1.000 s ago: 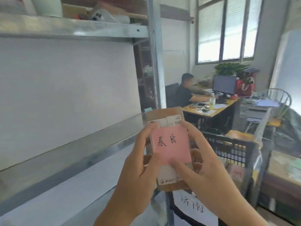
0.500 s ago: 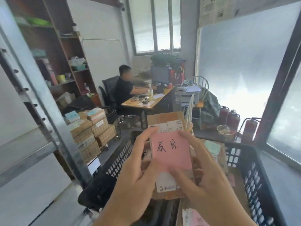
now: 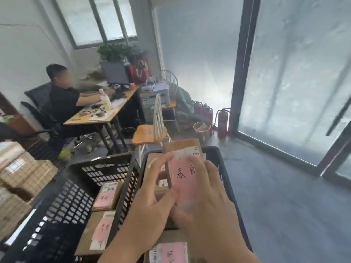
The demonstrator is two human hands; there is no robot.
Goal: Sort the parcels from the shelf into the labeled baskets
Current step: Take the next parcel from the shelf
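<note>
Both hands, left hand [image 3: 152, 204] and right hand [image 3: 207, 204], are still gripping the brown cardboard parcel with a pink label [image 3: 183, 168], now carried from the shelf to above the right black plastic basket [image 3: 224, 168].

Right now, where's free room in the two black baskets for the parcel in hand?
The left black plastic basket shows bare floor at its far end, beyond two pink-labelled cardboard parcels. The right black basket looks crowded: boxes under both hands, which hold the pink-labelled brown parcel.
</note>
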